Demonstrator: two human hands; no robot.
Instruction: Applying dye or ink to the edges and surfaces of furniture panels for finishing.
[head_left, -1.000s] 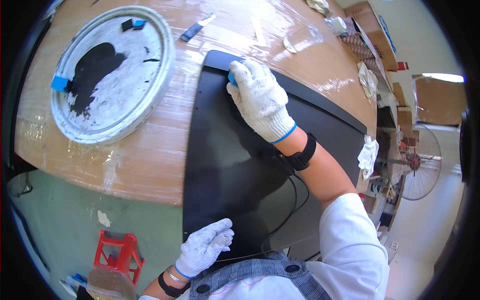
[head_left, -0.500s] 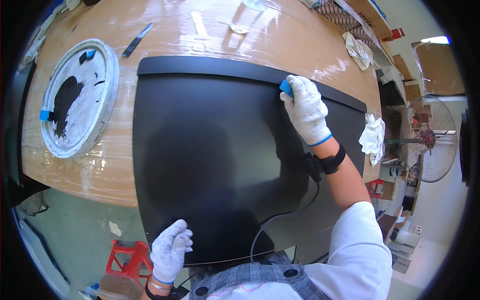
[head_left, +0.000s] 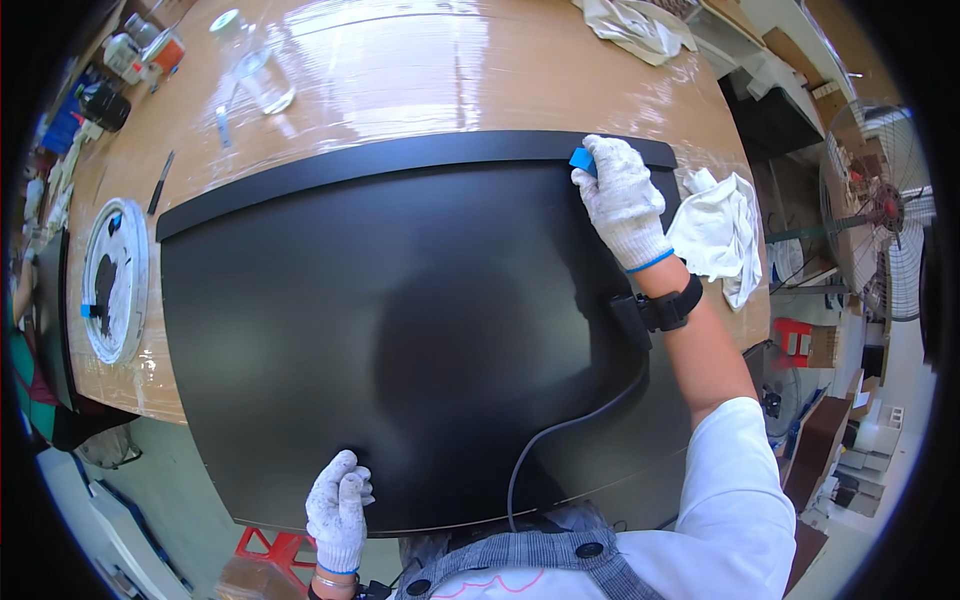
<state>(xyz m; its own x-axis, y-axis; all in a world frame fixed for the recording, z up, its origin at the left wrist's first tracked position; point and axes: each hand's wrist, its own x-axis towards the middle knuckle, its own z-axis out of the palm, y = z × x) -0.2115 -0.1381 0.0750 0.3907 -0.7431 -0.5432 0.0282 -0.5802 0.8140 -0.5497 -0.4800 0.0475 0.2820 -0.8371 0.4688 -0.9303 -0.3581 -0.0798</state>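
A large black panel point(head_left: 300, 330) with a raised strip point(head_left: 380, 160) along its far edge lies in front of me. My right hand point(head_left: 625, 195), in a white knitted glove, pinches a small blue sponge block point(head_left: 583, 160) at the right part of that strip. My left hand point(head_left: 338, 508), also in a smudged white glove, is at the panel's near edge. Its fingers are loosely bent and apart, with nothing visible in them. To the far left, a round white lid point(head_left: 140, 310) bears a black patch of paint and small blue-and-black pieces.
A glass jar point(head_left: 265, 82) and a thin dark blade-like tool point(head_left: 160, 183) lie or stand beyond the panel. White cloths point(head_left: 722, 230) rest at its right. Bottles point(head_left: 105, 105) crowd the far left corner. A fan point(head_left: 880, 210) stands at right, a red stool point(head_left: 270, 550) below left.
My view has shifted rightward, so the panel and lid sit farther left. My right hand with the sponge block is nearer the strip's right end. My left hand stays near the close edge.
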